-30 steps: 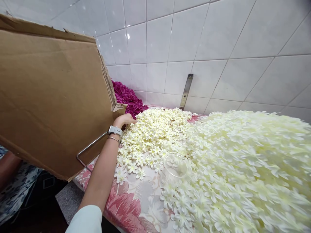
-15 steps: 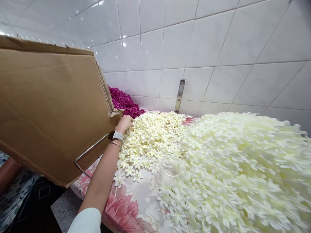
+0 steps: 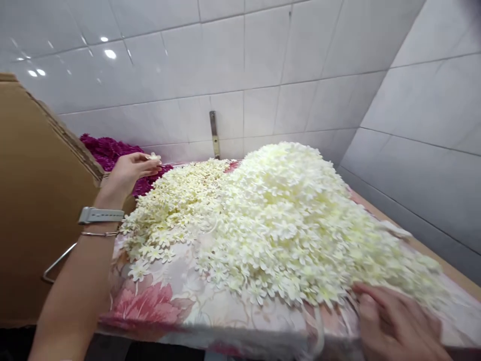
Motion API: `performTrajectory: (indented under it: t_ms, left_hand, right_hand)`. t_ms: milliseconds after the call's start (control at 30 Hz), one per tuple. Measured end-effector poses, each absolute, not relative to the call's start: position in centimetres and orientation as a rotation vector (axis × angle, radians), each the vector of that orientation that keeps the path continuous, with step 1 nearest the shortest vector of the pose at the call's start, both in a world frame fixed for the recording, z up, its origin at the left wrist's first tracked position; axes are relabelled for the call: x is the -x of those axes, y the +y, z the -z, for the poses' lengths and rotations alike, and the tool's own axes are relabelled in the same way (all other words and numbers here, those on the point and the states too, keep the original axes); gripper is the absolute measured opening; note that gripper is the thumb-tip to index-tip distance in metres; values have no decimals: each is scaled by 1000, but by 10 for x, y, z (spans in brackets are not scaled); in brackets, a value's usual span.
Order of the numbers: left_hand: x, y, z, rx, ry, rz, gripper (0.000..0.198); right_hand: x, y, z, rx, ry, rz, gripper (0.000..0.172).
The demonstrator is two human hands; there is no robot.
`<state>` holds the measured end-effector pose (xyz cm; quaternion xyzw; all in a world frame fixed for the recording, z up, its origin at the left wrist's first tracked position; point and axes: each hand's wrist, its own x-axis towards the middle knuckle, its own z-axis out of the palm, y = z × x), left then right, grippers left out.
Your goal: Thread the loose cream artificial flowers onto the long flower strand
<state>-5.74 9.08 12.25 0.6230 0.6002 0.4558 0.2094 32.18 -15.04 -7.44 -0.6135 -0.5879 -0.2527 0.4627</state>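
My left hand (image 3: 130, 173) is raised over the far left of the table, fingertips pinched on a small white flower (image 3: 154, 157). Below and to its right spreads a pile of small cream flowers (image 3: 184, 188). A taller heap of white flowers (image 3: 285, 200) fills the middle and right. At the heap's front right edge is my right hand (image 3: 400, 318), its thumb and forefinger drawn together; blur hides what lies between them. Purple flowers (image 3: 108, 150) lie behind my left hand.
A big cardboard sheet or box side (image 3: 37, 200) stands at the left. The table has a floral cloth (image 3: 150, 306). White tiled walls (image 3: 225, 55) close off the back and right, with a metal strip (image 3: 214, 133) on the back one. A bent metal rod (image 3: 58, 263) shows at lower left.
The view has swung to the right. My left hand has lifted from the cream flowers with one white flower in its fingers. My right hand has come into view.
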Motion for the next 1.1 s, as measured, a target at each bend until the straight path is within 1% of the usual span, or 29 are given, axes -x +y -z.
performTrajectory:
  t_ms: [133,233,300,467,667,733,800,867,933,1000,1100]
  left_hand:
    - [33,54,-125,-1560,1420,-1354,8]
    - [17,27,-112,-1447,1308,-1333,6]
    - [5,7,-98,-1346,1218,-1289,8]
    - [-33,-47,-52,-1229,1171,-1264,17]
    - [-89,-99,-6,-1259,1023,-1012,17]
    - [-100,-108,2,-1321,1009,-995,16]
    - [-105,-114,6,-1507,1011,-966,15]
    - [-104,-115,5,-1729,1015,-890,13]
    - [-103,-114,0,-1905,1002,-813,13]
    - [-103,-110,-9,-2039,935,-741,10]
    - [-112,-107,-17,-2284,685,-583,8]
  right_hand:
    - [-321,-144,73,1452,-1442,707,9]
    - [-321,-141,73,1423,-1413,719,8]
    - [-322,-142,73,1410,-1398,707,8]
    - [-325,-145,73,1355,-1358,624,8]
    - [-328,-151,77,1256,-1243,363,9]
    - [-329,-153,77,1235,-1216,270,10]
    - [-329,-153,75,1216,-1244,246,11]
    - [-329,-152,69,1194,-1341,306,14]
    - [-330,-151,59,1159,-1488,397,20]
    - [-333,-148,43,1124,-1616,409,26]
    - [-339,-147,8,1078,-1717,175,27]
